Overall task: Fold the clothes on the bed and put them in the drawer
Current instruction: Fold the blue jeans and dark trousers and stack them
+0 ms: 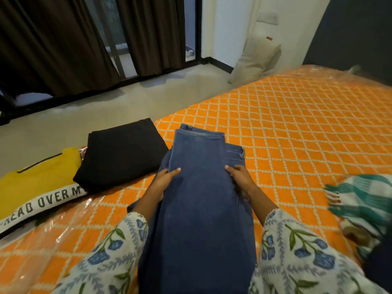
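The left hand (167,179) and the right hand (239,177) each grip one long side edge of the dark blue denim jeans (197,198), thumbs lying on top of the cloth and the other fingers curled under the edges; the jeans stretch between the two hands, from under the person's floral-print sleeves (297,247) out to a folded-over end just beyond the fingertips, where a waistband corner shows ahead of the right hand; they rest on the bed (297,128), whose orange cover with a white diamond lattice lies under clear plastic; just to the outer side of the left hand sits a folded black garment (123,153), touching the jeans' far left edge; further out from it lies a folded yellow garment with a white printed band (36,181); well out beyond the right hand, a green and white fringed cloth (364,200) lies bunched and blurred.
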Action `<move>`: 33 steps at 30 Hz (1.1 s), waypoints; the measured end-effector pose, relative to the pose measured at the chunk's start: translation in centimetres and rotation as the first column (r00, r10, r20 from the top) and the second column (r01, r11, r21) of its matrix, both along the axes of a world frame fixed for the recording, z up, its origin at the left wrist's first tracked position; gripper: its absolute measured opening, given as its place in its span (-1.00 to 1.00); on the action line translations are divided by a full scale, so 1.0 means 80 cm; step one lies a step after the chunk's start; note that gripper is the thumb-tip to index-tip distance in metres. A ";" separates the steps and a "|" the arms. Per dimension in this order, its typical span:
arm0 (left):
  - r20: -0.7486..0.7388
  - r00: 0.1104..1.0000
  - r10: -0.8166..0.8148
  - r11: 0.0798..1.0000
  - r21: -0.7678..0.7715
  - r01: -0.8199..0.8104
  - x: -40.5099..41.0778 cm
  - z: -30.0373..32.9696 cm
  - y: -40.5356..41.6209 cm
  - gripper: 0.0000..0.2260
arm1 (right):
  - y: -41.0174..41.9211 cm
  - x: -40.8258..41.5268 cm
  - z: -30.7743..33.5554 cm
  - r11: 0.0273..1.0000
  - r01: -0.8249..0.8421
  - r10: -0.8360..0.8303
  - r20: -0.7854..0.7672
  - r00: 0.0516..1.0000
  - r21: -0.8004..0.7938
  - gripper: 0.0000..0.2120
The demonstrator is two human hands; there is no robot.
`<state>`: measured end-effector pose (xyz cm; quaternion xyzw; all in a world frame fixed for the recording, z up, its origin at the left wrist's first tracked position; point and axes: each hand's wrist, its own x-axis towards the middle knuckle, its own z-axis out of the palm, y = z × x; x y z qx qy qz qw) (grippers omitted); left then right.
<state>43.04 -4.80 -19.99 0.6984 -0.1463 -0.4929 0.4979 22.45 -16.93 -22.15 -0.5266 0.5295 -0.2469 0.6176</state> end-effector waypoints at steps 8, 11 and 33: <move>-0.022 0.999 -0.044 0.974 0.220 0.047 -0.034 -0.007 0.102 -0.57 | 0.088 -0.039 0.008 0.989 -0.034 0.055 -0.147 0.988 0.142 -0.54; -0.043 0.996 -0.077 0.955 0.285 0.086 -0.046 0.000 0.144 -0.56 | 0.082 -0.046 -0.032 0.982 -0.152 0.177 -0.265 0.948 0.113 -0.05; 0.821 0.525 -0.225 0.973 0.161 0.166 -0.146 -0.019 0.312 -0.50 | 0.352 -0.135 0.021 0.760 -0.388 -0.166 -0.733 0.660 -0.521 -0.47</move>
